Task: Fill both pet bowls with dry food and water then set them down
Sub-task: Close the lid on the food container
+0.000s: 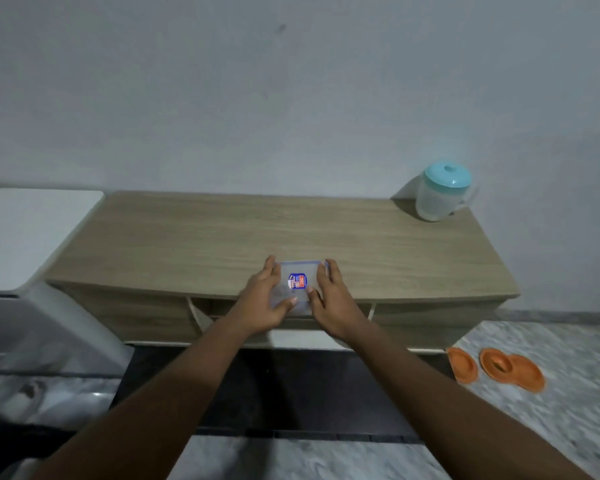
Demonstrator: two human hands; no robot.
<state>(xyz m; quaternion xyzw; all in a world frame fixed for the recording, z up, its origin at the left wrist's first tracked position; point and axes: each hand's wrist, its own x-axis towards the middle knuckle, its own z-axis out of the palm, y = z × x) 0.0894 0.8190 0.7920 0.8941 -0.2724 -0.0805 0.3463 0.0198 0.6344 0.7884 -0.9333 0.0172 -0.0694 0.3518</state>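
Observation:
A small clear plastic container point(298, 284) with a blue-rimmed lid and a red and blue label sits at the front edge of the wooden cabinet top point(222, 237). My left hand point(265, 299) holds its left side, thumb on the lid. My right hand point(329, 299) holds its right side the same way. A translucent water jug point(442, 194) with a teal lid stands at the cabinet's back right corner. Orange pet bowls point(496, 368) lie on the floor to the right of the cabinet; what is inside them cannot be made out.
A white appliance point(32, 237) stands against the cabinet's left side. A dark mat point(274, 393) covers the floor in front of the cabinet. Pale marbled tiles point(551, 341) spread to the right. A plain wall rises behind.

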